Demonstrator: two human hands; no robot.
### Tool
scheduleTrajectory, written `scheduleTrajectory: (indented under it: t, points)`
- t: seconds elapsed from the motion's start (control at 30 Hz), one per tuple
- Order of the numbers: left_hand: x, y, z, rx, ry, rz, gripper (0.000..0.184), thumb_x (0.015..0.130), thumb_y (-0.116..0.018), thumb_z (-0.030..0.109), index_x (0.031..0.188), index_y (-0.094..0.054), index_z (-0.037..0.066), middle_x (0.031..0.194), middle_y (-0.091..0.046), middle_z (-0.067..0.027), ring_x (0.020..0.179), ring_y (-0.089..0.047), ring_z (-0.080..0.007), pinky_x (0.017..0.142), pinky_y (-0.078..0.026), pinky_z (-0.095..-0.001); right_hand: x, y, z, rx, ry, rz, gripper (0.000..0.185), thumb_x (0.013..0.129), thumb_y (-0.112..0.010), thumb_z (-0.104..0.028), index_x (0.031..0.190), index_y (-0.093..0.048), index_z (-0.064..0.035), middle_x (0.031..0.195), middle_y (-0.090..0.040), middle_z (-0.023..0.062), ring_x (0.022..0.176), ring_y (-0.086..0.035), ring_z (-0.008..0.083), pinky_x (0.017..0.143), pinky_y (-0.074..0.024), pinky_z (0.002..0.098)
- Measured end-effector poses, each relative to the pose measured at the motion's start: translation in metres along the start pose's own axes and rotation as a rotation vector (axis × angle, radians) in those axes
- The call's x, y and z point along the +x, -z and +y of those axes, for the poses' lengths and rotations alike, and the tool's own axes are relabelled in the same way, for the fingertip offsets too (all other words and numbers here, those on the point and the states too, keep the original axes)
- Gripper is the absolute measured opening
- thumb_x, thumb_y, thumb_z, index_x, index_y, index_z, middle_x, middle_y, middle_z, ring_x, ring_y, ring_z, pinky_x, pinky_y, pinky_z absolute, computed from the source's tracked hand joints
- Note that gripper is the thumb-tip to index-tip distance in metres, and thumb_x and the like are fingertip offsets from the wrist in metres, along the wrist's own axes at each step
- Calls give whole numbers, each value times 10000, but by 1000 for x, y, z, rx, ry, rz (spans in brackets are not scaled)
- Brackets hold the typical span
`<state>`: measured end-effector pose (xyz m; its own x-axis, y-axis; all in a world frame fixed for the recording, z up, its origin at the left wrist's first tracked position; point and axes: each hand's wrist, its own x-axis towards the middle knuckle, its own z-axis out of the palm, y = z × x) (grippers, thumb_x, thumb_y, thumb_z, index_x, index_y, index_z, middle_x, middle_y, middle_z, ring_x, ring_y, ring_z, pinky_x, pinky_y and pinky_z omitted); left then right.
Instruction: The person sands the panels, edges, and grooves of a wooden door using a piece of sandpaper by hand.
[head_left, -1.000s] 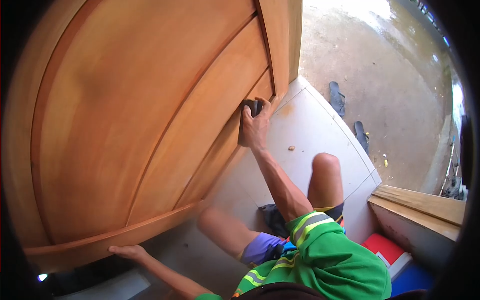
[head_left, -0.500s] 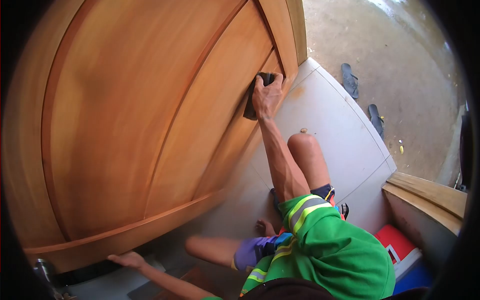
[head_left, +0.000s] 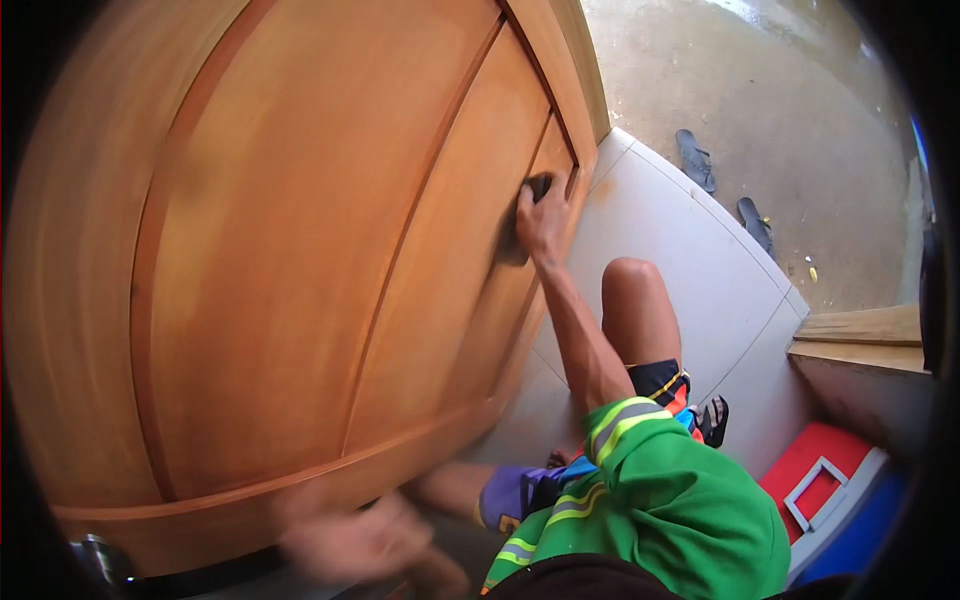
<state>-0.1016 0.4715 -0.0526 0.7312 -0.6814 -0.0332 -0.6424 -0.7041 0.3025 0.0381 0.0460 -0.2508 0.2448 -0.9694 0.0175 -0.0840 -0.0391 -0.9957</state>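
My right hand (head_left: 541, 222) is wrapped round a dark rectangular block (head_left: 513, 243), pressed to the surface of a brown panelled wooden door (head_left: 290, 260). The block sits on the narrow lower panel, close to the door's frame edge, and is partly hidden by my fingers. At the lower left my left hand (head_left: 355, 535) is smeared by motion near the door's edge. Its fingers do not show clearly, and I see no object in it.
A red, white and blue cooler box (head_left: 822, 480) stands at the lower right. Pale tiles (head_left: 690, 280) cover the floor by my bent knee. Beyond the wooden threshold (head_left: 865, 328) lie two dark flip-flops (head_left: 695, 161). A metal knob (head_left: 98, 560) shows at the lower left.
The view has shifted a little. My right hand, with the block, appears slightly lower on the door. My left hand has moved right and closer, going from sharp to blurred.
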Motion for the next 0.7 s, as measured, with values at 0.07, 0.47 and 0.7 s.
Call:
scheduleTrajectory:
  t: [0.07,0.47,0.7]
  points:
    - [152,-38,124,80,-229,546,388,886,-738,145,1256,-681,43,1255,-680,-107,1231,-593,-291,1084,-418,-474,-50,7,3,-10,-20,-109,270,933,-627,-136,1158,-515,-38,889,-670,314,878,-663,517,757,-516,567]
    - [374,-80,126,953,-425,625,534,939,-610,225,1424,-539,15,1569,-437,-180,1351,-474,-290,1045,-411,-403,25,-23,5,15,-38,-5,234,919,-633,-92,1101,-517,-1,872,-664,322,872,-657,519,720,-518,552]
    - [370,-82,127,805,-498,713,373,908,-579,110,1274,-639,71,1500,-511,-157,1206,-551,-274,983,-437,-426,8,-26,16,73,-9,-37,216,917,-619,-61,1090,-511,11,841,-652,324,823,-655,515,680,-500,563]
